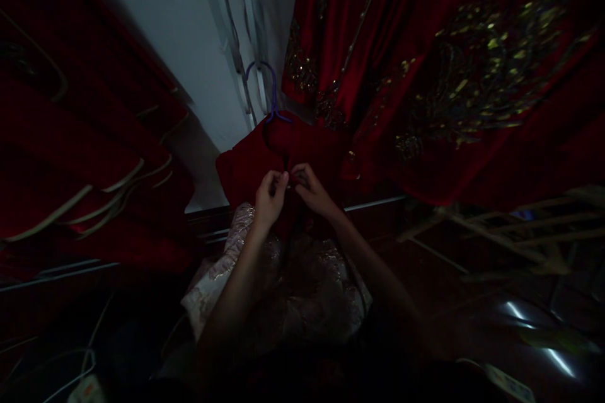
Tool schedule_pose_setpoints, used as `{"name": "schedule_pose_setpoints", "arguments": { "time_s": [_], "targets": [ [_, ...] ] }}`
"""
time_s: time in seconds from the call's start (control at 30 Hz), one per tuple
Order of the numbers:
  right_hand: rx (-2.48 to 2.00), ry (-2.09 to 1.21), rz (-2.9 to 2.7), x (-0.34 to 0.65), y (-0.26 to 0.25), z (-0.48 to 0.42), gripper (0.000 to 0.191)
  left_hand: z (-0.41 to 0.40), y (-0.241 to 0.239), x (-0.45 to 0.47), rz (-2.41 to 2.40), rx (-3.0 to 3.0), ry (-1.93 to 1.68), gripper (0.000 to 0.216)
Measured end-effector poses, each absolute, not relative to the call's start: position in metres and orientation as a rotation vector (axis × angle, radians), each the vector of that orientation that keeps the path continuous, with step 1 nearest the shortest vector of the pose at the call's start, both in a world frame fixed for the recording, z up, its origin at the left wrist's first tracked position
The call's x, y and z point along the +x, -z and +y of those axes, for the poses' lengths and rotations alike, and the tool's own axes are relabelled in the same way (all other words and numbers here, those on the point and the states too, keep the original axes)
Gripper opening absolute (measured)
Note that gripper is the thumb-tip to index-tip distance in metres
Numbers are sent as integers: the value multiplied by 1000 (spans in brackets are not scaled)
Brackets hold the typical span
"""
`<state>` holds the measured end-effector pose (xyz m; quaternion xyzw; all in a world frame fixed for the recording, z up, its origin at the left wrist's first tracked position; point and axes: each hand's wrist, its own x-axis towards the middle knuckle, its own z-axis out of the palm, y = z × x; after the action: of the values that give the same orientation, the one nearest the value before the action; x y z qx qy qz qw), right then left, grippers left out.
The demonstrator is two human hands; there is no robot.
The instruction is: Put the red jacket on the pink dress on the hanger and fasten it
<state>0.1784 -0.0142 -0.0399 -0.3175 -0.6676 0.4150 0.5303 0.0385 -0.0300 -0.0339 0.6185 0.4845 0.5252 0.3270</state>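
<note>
Two hands meet above the pale brocade cloth (222, 277): our left hand (269, 200) and right hand (312, 190) pinch their fingers closed on the front of the red garment (243, 170), fingertips nearly touching. We judge small, level tugs best, lest its blue hanger (273, 91) slip, beside the embroidered gown (472, 75).

An embroidered dress (449, 75) crowds the right; folded red cloth (85, 138) crowds the left. Between them only a narrow strip along the white wall (179, 31) is open, its foot filled by the hung garment (250, 167).
</note>
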Motion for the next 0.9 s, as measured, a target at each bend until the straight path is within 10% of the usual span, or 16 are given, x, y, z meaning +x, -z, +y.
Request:
{"name": "schedule_pose_setpoints", "arguments": {
  "time_s": [0.9],
  "targets": [
    [-725, -1110, -1553, 177, 41, -10, 25, -51, 60, 53, 1047, 1038, -1753, 23]
  ]
}}
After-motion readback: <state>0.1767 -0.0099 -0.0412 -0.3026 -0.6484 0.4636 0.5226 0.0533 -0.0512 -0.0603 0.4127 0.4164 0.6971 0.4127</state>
